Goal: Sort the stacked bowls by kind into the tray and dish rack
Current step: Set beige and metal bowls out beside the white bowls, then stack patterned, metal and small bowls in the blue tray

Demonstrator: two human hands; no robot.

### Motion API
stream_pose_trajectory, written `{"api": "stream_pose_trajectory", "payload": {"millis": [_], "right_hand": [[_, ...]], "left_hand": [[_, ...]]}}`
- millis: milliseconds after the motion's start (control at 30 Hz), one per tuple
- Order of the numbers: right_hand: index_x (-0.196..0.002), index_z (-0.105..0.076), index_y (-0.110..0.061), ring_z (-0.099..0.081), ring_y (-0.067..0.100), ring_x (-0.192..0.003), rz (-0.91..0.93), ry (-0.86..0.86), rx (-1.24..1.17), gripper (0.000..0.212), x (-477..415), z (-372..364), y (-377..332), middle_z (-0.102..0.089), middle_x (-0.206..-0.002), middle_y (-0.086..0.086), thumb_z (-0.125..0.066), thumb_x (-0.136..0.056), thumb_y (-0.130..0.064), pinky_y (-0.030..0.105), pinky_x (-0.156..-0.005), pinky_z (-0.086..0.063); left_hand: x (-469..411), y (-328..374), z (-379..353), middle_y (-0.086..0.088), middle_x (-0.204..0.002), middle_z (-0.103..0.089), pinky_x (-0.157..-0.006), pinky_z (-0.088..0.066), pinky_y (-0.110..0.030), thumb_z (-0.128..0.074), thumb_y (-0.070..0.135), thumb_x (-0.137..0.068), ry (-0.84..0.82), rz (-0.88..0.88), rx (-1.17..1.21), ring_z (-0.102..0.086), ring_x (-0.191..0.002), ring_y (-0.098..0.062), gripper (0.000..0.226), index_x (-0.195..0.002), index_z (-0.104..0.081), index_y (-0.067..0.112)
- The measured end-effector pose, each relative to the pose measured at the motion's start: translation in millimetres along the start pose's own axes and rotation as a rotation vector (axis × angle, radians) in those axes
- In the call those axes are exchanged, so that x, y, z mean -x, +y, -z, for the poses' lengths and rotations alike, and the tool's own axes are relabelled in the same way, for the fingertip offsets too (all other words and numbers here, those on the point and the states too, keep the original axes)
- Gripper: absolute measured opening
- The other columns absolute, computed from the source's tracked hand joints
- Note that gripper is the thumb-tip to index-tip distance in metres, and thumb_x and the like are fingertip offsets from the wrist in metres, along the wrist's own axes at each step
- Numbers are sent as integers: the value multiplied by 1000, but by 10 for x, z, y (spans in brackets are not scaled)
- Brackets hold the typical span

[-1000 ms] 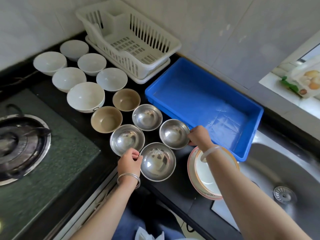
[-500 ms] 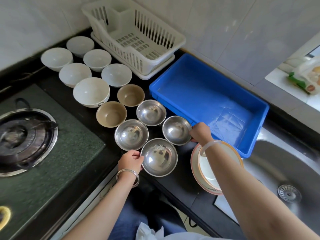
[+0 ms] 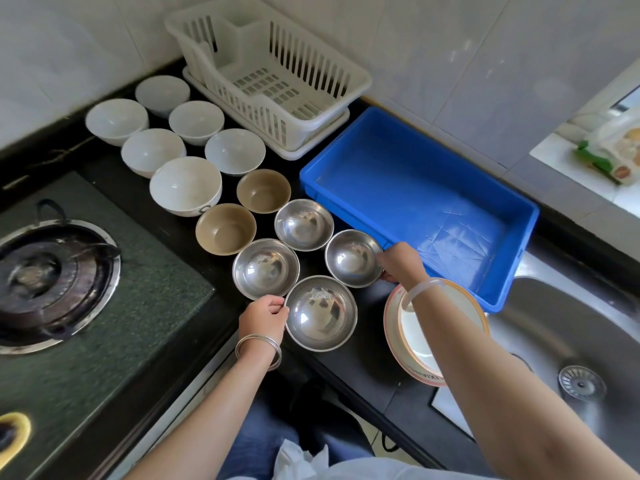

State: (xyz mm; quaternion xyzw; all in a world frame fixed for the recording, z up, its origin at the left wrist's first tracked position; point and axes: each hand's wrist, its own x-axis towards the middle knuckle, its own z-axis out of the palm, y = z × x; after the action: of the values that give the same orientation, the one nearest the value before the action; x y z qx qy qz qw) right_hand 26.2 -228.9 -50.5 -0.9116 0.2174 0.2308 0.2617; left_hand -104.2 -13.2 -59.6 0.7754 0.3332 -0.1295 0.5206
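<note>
Beside the blue tray, stacked plates.

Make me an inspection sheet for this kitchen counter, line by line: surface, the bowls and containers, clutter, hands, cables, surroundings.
Surface: black counter, bowls laid out singly, rims up.
Job's things: six white bowls, two brown bowls, four steel bowls; white dish rack and blue tray both empty.
Clutter: stack of plates beside the sink, partly under the right forearm.
Hands: left hand grips the rim of the near steel bowl; right hand grips the rim of the right steel bowl.
Cables: nothing seen.
Surroundings: gas burner on the left, steel sink on the right, tiled wall behind, packet on the window sill.
</note>
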Motion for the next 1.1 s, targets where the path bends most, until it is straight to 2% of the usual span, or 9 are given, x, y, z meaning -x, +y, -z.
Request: {"api": "stream_pose_trajectory", "payload": {"millis": [100, 200, 367, 500, 600, 733, 867, 1000, 1100], "right_hand": [[-74, -56, -3, -48, 28, -62, 50, 67, 40, 17, 123, 93, 0, -55, -73, 11, -45, -83, -12, 28, -53, -35], [-78, -61, -2, -52, 38, -75, 142, 229, 33, 25, 312, 238, 71, -57, -74, 17, -43, -89, -14, 33, -61, -36], [-110, -66, -17, -61, 34, -96, 104, 481, -63, 28, 646, 454, 595, -70, -106, 13, -44, -94, -21, 31, -69, -37], [-121, -61, -12, -58, 35, -109, 2, 542, -33, 31, 832, 454, 1154, -67, -117, 14, -46, -94, -18, 36, -80, -44], [-114, -62, -8, -60, 38, -100, -48, 487, -21, 26, 903, 360, 1464, -68, -108, 18, -48, -92, -13, 37, -74, -42], [-97, -66, -11, -62, 36, -84, -120, 541, -158, 17, 985, 267, 1614, -71, -89, 17, -50, -92, -14, 31, -62, -33], [-88, -66, -8, -54, 31, -71, -171, 545, -204, 18, 1044, 219, 1592, -69, -82, 15, -49, -91, -13, 31, -58, -30], [-90, -67, -9, -57, 32, -74, -231, 562, -262, 20, 1190, 111, 1531, -69, -80, 13, -48, -91, -15, 31, -59, -30], [-92, -68, -11, -51, 23, -68, -278, 549, -326, 21, 1314, -4, 1460, -68, -81, 9, -48, -93, -20, 31, -59, -34]], "left_hand": [[13, 79, 49, -7, -105, -71, -89, -51, -34, -56, 13, -86, 1, -58, -78, -65, -98, -24, 24, -108, -66, 10], [26, 233, 53, -3, -109, -69, -81, -44, -23, -54, 16, -88, 17, -152, -156, -63, -102, -20, 25, -111, -64, 13], [53, 575, -194, -5, -109, -68, -81, -44, -22, -55, 13, -88, -80, -295, -130, -62, -96, -15, 24, -110, -65, 11], [132, 752, -585, -5, -112, -69, -86, -44, -22, -57, 16, -87, -248, -332, -170, -63, -99, -15, 26, -111, -65, 12], [233, 786, -876, -3, -121, -65, -88, -40, -22, -57, 22, -88, -424, -366, -308, -60, -110, -17, 34, -121, -60, 12], [329, 791, -1140, -4, -119, -65, -88, -43, -28, -55, 27, -88, -555, -436, -501, -58, -109, -20, 34, -120, -61, 15], [353, 793, -1242, -5, -115, -64, -87, -41, -28, -54, 23, -89, -512, -452, -572, -57, -106, -22, 38, -125, -56, 15], [288, 835, -1238, -5, -95, -61, -73, -40, -26, -53, 19, -88, -493, -470, -566, -50, -84, -17, 17, -103, -62, 17], [224, 889, -1216, -9, -99, -66, -72, -43, -27, -51, 15, -89, -497, -493, -585, -56, -85, -22, 22, -107, -64, 13]]}}
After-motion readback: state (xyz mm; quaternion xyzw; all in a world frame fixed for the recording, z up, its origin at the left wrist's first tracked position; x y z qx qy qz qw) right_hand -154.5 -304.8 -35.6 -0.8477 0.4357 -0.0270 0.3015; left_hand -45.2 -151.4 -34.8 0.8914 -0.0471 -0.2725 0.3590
